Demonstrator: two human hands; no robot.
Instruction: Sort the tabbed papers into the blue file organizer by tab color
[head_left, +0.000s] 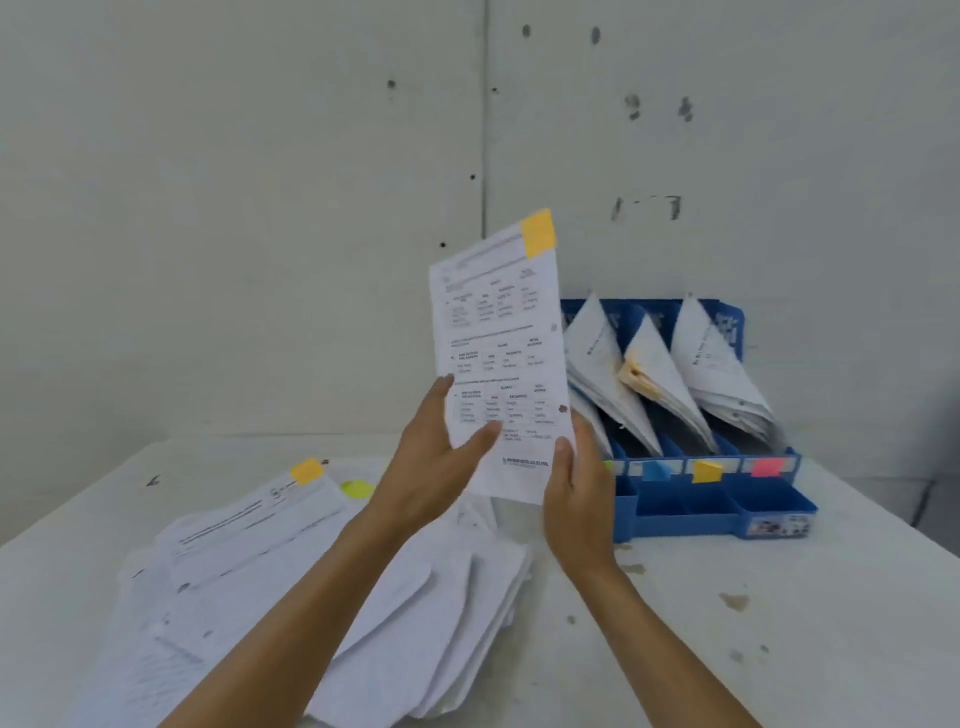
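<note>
A person holds a printed sheet (498, 353) upright above a white table (779, 623), its orange-yellow tab (538, 233) at the top right corner. The left hand (436, 452) grips the lower left edge, thumb across the front. The right hand (576, 493) pinches the lower right edge. The blue file organizer (727, 509) stands just right and farther back, papers leaning in its slots, with a yellow label (706, 470) on its front. A loose pile of papers (311, 597) lies near left. The sheet looks light and floppy; holding both lower edges should keep it from buckling.
</note>
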